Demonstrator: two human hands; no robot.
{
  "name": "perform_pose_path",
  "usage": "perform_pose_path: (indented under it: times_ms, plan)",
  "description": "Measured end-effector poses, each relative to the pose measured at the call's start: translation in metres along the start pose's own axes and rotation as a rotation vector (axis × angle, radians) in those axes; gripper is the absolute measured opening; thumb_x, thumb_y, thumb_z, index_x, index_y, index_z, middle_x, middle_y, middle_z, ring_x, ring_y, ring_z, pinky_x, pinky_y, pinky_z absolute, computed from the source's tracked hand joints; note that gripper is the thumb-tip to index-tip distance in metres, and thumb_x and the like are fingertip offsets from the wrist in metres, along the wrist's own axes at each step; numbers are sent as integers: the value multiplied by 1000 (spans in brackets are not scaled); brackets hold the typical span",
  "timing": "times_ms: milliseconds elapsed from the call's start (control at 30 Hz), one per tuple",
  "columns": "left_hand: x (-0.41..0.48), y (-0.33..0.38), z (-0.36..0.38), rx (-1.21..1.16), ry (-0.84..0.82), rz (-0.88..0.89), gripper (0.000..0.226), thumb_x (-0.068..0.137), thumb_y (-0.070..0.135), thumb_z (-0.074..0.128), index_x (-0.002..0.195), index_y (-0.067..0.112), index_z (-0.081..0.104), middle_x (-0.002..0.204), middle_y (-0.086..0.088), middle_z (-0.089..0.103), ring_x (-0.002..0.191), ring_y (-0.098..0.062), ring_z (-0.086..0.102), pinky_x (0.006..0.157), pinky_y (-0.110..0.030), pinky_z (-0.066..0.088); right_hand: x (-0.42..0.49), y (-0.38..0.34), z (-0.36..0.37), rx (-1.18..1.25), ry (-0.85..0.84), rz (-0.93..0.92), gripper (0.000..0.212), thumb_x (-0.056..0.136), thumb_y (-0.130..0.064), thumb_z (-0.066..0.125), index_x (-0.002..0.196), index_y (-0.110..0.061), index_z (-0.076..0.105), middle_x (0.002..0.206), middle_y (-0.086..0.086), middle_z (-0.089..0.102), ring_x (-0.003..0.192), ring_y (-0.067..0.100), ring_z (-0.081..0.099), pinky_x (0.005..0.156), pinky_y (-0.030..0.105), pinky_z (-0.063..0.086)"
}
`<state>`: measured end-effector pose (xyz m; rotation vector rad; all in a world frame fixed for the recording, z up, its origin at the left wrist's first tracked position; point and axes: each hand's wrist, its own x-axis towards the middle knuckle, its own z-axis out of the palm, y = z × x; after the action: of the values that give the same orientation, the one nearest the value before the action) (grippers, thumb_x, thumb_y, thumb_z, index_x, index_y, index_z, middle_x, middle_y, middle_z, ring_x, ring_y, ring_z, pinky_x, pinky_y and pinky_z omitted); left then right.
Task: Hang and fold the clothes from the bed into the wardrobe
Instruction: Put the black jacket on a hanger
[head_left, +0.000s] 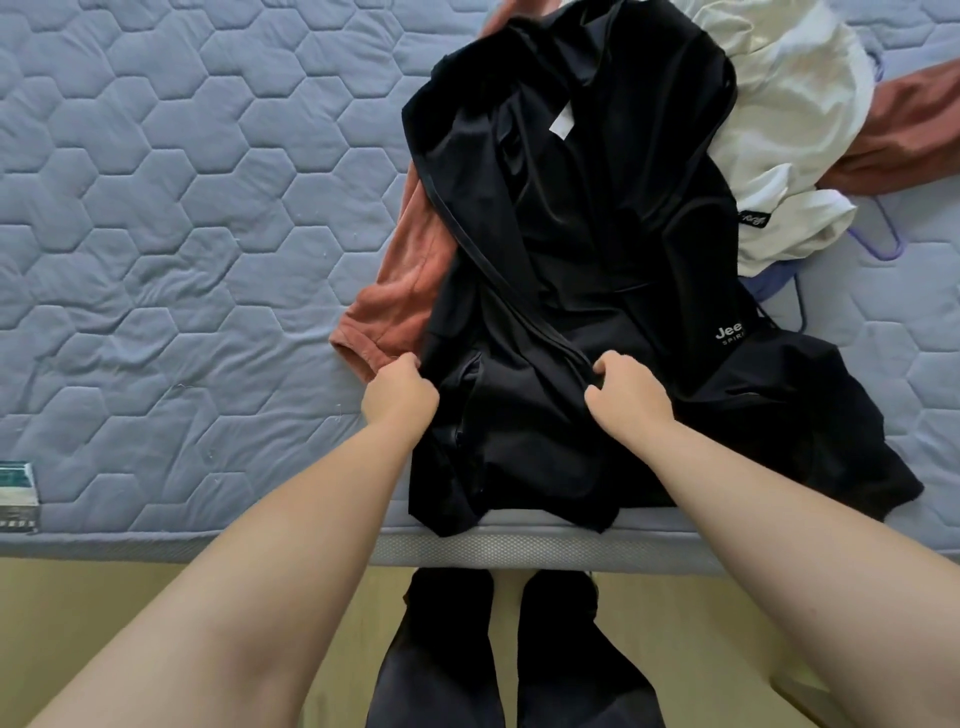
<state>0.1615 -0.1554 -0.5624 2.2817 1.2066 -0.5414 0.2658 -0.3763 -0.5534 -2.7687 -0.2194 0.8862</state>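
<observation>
Black jacket (582, 270) on bed (156, 208) edge — left hand (400, 392), right hand (626, 392) both gripping its near fabric.

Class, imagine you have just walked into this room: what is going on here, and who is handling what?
A person stands at the edge of the bed, both hands gripping a black jacket that lies spread on it. The left hand holds fabric at one side, and the right hand pinches fabric near the zip. A salmon garment lies partly under the jacket. A white garment and a purple hanger lie beside it. No wardrobe is in view.
</observation>
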Motion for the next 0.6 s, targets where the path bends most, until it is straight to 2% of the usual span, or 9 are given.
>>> perform_pose_path:
  times_ms: [67, 133, 167, 233, 333, 400, 467, 533, 600]
  plan:
    - [10, 14, 0, -224, 8, -29, 36, 85, 7, 47, 117, 20, 58, 111, -6, 63, 98, -30, 61, 86, -33, 50, 9, -13, -2, 147, -31, 4, 58, 85, -16, 58, 139, -14, 37, 134, 8, 48, 123, 27, 46, 94, 38, 43]
    - [21, 37, -1, -707, -103, -171, 35, 89, 0, 43, 119, 13, 54, 95, -10, 65, 78, -26, 65, 79, -36, 55, 17, -23, -5, 323, -129, 24, 71, 83, -14, 62, 146, -15, 29, 142, 8, 41, 129, 26, 42, 99, 32, 38]
    - [26, 49, -3, -923, -163, -231, 36, 91, -2, 38, 123, 10, 51, 91, -12, 63, 74, -26, 64, 75, -36, 53, 22, -26, -5, 357, -173, 21, 69, 83, -13, 63, 145, -15, 33, 141, 8, 44, 129, 25, 43, 96, 27, 37]
    - [34, 70, -11, -1119, -255, -252, 41, 95, -4, 34, 132, 9, 44, 104, -15, 63, 90, -29, 66, 81, -35, 52, 31, -29, -6, 298, -297, -32, 51, 84, -6, 63, 133, -11, 52, 125, 6, 56, 117, 21, 52, 86, 19, 36]
    - [46, 92, -19, -1234, -370, -242, 52, 96, 3, 47, 145, 13, 33, 134, -9, 53, 121, -27, 54, 100, -39, 42, 31, -32, -4, 169, -506, -117, 31, 86, 3, 53, 112, -7, 67, 92, -3, 62, 88, 13, 57, 70, 15, 41]
    - [56, 101, -23, -1271, -416, -241, 53, 95, 15, 55, 144, 15, 35, 138, -4, 51, 117, -21, 53, 97, -38, 41, 29, -32, -2, 110, -427, -161, 39, 83, 5, 45, 110, -12, 67, 98, 1, 65, 94, 19, 61, 73, 21, 46]
    - [64, 111, -33, -1296, -431, -222, 44, 95, 21, 56, 137, 15, 44, 133, 0, 54, 107, -16, 52, 95, -37, 40, 27, -31, -7, 77, -201, -157, 42, 83, 1, 43, 117, -17, 60, 112, 1, 61, 105, 24, 58, 85, 30, 47]
    - [77, 122, -44, -1369, -413, -221, 41, 95, 21, 59, 133, 17, 48, 125, 2, 56, 111, -15, 52, 101, -37, 39, 32, -28, -16, 98, -44, -126, 42, 86, -2, 44, 124, -17, 55, 119, 1, 56, 108, 22, 54, 85, 30, 44]
    - [85, 134, -60, -1473, -397, -241, 37, 91, 21, 65, 126, 16, 53, 131, -2, 57, 121, -21, 53, 107, -40, 40, 41, -25, -28, 116, 22, -111, 41, 87, -3, 45, 125, -15, 54, 120, 3, 55, 109, 22, 52, 83, 28, 41]
